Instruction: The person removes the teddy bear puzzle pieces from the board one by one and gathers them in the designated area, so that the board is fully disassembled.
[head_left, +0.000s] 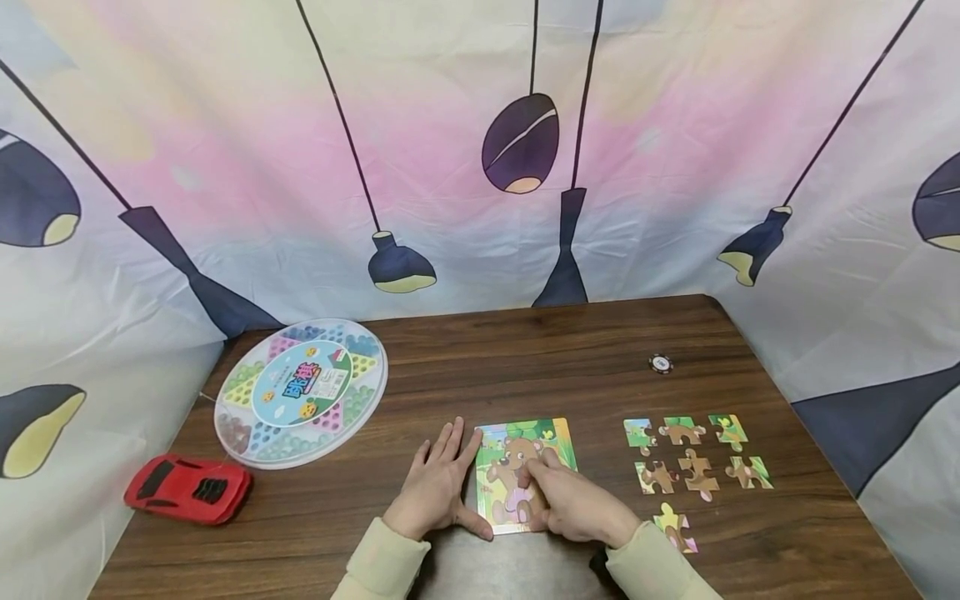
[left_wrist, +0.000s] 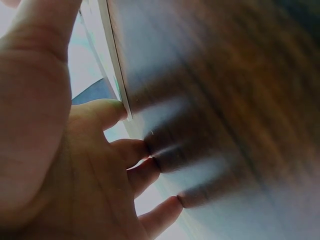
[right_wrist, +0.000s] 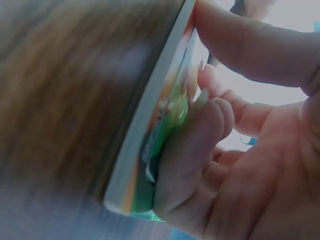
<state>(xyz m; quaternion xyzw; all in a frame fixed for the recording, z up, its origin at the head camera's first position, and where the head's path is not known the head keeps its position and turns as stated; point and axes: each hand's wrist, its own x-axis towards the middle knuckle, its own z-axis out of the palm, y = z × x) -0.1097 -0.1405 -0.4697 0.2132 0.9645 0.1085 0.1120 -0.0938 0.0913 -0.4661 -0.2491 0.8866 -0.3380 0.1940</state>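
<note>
A puzzle board (head_left: 491, 487) with a picture of a brown bear lies flat on the table, its pale edge (right_wrist: 137, 145) close up in the right wrist view. Along its left side rests my left hand (head_left: 438, 487), fingers straight and spread, fingertips (left_wrist: 170, 207) on the wood, thumb by the lower left corner. My right hand (head_left: 581, 500) lies over the lower right of the board. Its bent fingers (right_wrist: 190, 150) touch the picture and its thumb is near the lower edge. Whether it pinches a piece is hidden.
Right of the board several loose puzzle pieces (head_left: 701, 473) lie in rows, with a poker chip (head_left: 661, 363) farther back. A round Chinese checkers set (head_left: 300, 392) and a red toy car (head_left: 187, 489) stand at the left. Printed cloth (head_left: 450, 150) hangs behind the table (head_left: 465, 358).
</note>
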